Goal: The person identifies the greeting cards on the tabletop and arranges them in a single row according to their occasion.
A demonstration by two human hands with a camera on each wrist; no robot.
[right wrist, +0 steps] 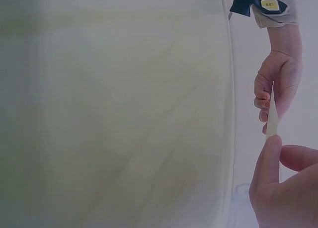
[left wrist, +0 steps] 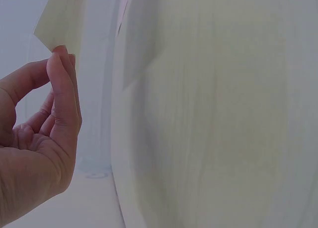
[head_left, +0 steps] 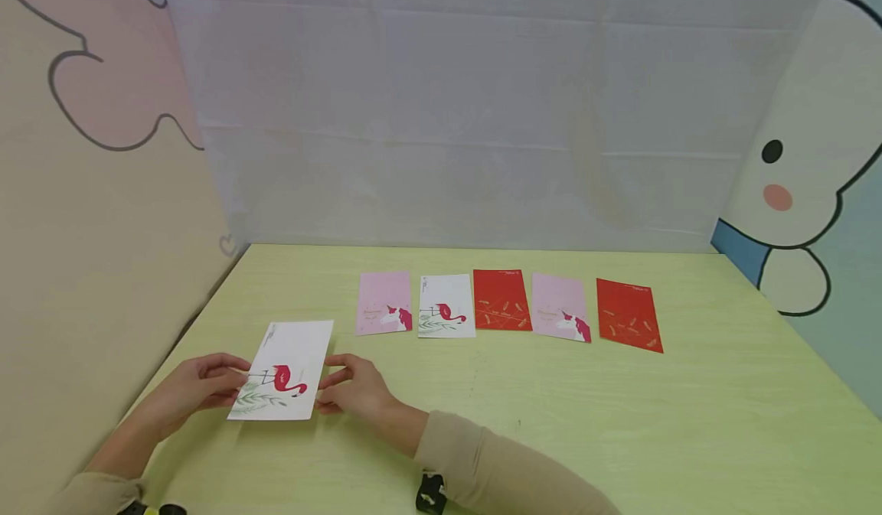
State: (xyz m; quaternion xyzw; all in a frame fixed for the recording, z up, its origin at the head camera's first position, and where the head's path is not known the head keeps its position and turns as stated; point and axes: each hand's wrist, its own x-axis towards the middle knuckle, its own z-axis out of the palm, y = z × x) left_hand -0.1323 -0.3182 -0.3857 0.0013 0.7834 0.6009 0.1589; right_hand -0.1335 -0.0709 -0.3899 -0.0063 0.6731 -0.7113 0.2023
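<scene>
A white card with a red flamingo and green leaves (head_left: 282, 373) is held up over the left part of the table, its top tilted away. My left hand (head_left: 200, 389) pinches its left edge between thumb and fingers. On the opposite edge, the fingers of my right hand (head_left: 361, 389) pinch it too. The left wrist view shows the card's plain back (left wrist: 62, 19) at the fingertips of the left hand (left wrist: 47, 109). Seen almost edge-on in the right wrist view, the card (right wrist: 272, 118) spans from one hand to the other.
Along the back of the pale green table (head_left: 551, 438) lies a row of cards: a pink unicorn card (head_left: 382, 301), a white flamingo card (head_left: 446, 301), a red card (head_left: 501, 301), another pink unicorn card (head_left: 561, 304) and another red card (head_left: 628, 316). A white cloth (head_left: 468, 117) hangs behind.
</scene>
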